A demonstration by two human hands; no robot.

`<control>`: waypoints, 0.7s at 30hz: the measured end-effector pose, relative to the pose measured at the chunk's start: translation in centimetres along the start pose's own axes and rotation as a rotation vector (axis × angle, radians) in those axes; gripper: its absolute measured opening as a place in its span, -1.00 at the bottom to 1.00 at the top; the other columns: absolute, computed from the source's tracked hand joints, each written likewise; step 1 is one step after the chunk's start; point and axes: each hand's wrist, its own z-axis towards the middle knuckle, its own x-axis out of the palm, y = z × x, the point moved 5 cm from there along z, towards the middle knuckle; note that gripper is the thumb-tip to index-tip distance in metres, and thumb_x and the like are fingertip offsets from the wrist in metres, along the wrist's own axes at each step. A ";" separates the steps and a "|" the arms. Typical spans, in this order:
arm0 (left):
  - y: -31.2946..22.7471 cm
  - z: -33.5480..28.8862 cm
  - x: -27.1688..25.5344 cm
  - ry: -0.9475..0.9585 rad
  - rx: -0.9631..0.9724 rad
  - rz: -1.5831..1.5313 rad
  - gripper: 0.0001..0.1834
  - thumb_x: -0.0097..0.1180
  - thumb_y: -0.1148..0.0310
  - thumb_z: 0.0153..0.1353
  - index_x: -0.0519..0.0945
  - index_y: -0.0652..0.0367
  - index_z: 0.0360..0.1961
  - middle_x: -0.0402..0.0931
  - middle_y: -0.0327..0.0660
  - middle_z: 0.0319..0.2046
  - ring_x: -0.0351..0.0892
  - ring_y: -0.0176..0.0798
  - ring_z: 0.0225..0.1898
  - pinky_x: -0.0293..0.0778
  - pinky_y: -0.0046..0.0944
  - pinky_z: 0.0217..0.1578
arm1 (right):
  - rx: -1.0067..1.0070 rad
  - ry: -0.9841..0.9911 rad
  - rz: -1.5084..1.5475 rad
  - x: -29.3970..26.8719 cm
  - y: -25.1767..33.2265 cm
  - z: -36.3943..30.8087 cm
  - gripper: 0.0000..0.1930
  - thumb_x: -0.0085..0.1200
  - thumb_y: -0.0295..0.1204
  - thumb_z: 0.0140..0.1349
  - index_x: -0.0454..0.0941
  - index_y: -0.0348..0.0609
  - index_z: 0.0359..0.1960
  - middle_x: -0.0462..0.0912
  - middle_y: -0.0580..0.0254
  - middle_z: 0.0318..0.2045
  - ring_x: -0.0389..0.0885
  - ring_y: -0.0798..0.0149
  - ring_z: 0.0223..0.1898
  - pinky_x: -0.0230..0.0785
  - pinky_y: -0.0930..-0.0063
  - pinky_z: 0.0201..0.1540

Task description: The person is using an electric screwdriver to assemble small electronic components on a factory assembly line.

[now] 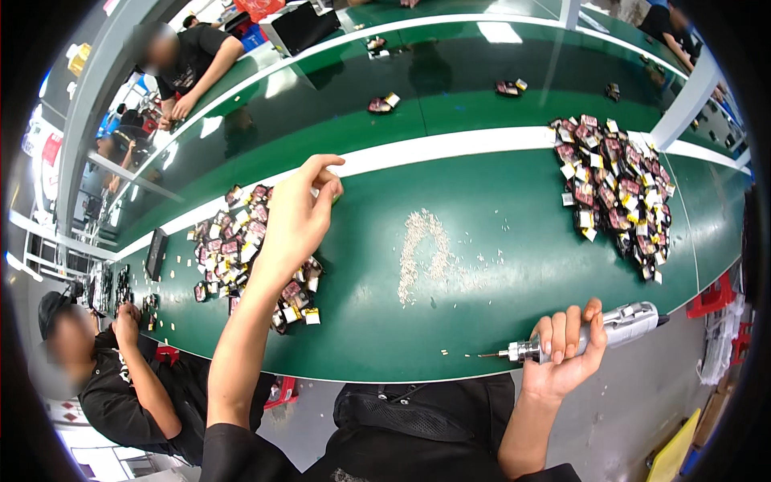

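My right hand [567, 344] is wrapped around a grey electric screwdriver [629, 323] at the table's near edge. Its thin bit points left, just above the green tabletop, close to a couple of tiny pale pieces [444, 353]. My left hand [303, 201] is raised over the right side of the left pile [233, 241] of small black parts with pink, white and yellow areas. Its fingers curl toward the thumb; whatever they pinch, if anything, is mostly hidden. Between my hands, many tiny pale slivers [414, 249] lie scattered in a loose arch.
A second heap of the same parts [614, 189] stands at the right. Beyond a white rail [450, 143], a dark green belt [474, 68] carries several parts. One co-worker [120, 377] sits at my left, another [189, 68] across the belt. A grey post [689, 104] rises at the far right.
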 end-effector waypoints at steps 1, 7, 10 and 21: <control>2.0 2.2 -0.4 -0.032 0.121 0.045 -0.67 -0.06 0.67 0.09 0.49 0.29 -0.08 0.55 -0.15 -0.41 0.50 -0.32 -0.40 0.43 -0.32 -0.31 | 0.011 -0.004 0.000 -0.1 -0.1 -0.1 -0.86 -0.24 -0.37 0.37 0.26 -0.12 -0.34 0.13 0.44 -0.81 0.08 0.50 -0.83 0.13 0.55 -0.69; 3.9 10.5 4.2 -0.007 0.028 0.299 -0.63 0.08 0.38 0.12 0.44 0.30 -0.05 0.54 0.02 -0.29 0.56 -0.04 -0.21 0.44 -0.13 -0.15 | 0.012 0.009 -0.002 -0.6 0.1 0.3 -0.87 -0.20 -0.38 0.36 0.25 -0.11 -0.35 0.12 0.45 -0.81 0.07 0.54 -0.83 0.11 0.62 -0.72; 4.0 13.5 5.9 -0.080 0.033 0.538 -0.50 0.17 0.22 0.09 0.39 0.32 -0.03 0.45 0.14 -0.18 0.45 0.16 -0.08 0.41 0.00 -0.05 | 0.041 0.052 0.019 -0.8 -0.4 0.7 -0.87 -0.18 -0.36 0.33 0.25 -0.10 -0.35 0.16 0.43 -0.81 0.09 0.50 -0.83 0.16 0.54 -0.70; 2.5 13.4 8.4 -0.020 0.224 0.518 -0.66 -0.02 0.40 0.22 0.47 0.29 0.01 0.45 0.07 -0.12 0.42 0.10 -0.05 0.40 -0.04 -0.02 | 0.179 0.066 0.027 -1.6 0.5 0.9 -0.87 -0.09 -0.33 0.27 0.29 -0.07 -0.36 0.14 0.42 -0.82 0.09 0.48 -0.82 0.14 0.49 -0.66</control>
